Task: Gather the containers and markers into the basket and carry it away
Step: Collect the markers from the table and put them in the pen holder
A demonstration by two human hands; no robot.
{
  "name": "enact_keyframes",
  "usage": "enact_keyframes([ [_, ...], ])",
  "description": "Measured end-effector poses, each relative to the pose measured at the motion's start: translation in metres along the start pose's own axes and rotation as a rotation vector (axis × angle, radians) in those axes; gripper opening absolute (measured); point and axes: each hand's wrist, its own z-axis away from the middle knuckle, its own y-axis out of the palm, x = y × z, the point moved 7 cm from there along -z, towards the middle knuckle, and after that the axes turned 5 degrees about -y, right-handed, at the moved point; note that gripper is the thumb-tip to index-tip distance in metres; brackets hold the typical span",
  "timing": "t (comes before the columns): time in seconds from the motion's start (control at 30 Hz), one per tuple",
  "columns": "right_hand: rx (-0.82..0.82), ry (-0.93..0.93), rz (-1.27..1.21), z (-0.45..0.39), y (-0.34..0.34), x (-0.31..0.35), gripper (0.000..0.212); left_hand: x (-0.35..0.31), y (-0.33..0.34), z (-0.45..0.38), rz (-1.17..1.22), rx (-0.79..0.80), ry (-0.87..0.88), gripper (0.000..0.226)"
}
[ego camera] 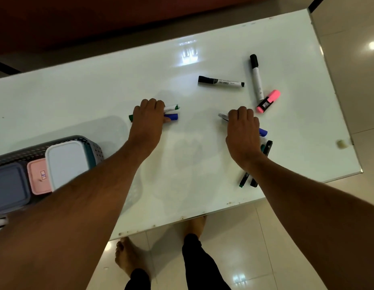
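Reaching over the white table (119,84), the left hand (149,114) grips a green marker (174,107) and a blue marker (172,117), right of the basket (92,144) holding three containers (66,164). Farther right of the basket, the right hand (241,128) curls round another blue marker (263,132).

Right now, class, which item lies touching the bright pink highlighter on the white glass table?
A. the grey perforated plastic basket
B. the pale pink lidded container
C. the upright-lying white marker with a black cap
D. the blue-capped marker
C: the white marker with a black cap ends against the pink highlighter; the other three lie well apart.
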Motion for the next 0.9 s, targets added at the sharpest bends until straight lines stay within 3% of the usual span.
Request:
enact_keyframes([
  [0.13,-0.114,-0.045,-0.110,-0.005,-0.012,0.028,0.032,0.000,-0.001,0.008,-0.055,-0.032,0.054,0.008],
  [0.2,-0.179,-0.041,-0.194,-0.007,-0.022,0.043,0.026,0.002,-0.012,0.012,-0.011,-0.102,0.000,0.006],
  [0.3,-0.286,0.000,-0.425,-0.008,-0.042,0.066,0.019,0.010,-0.040,0.020,0.297,-0.213,-0.180,0.026],
  [0.37,-0.335,0.061,-0.675,-0.006,-0.057,0.082,0.021,0.017,-0.060,0.032,0.539,-0.261,-0.301,0.022],
  [0.47,-0.250,0.175,-1.049,-0.003,-0.076,0.114,0.036,0.033,-0.081,0.058,0.894,-0.284,-0.435,0.006],
  [0.6,-0.264,0.194,-1.368,0.013,-0.109,0.172,0.014,0.072,-0.109,0.108,1.151,-0.361,-0.459,0.025],
  [0.73,-0.284,0.135,-1.545,0.044,-0.134,0.246,0.017,0.127,-0.146,0.171,1.257,-0.534,-0.445,0.015],
  [0.9,-0.280,0.041,-1.631,0.088,-0.147,0.335,0.020,0.203,-0.174,0.252,1.214,-0.748,-0.454,0.008],
])
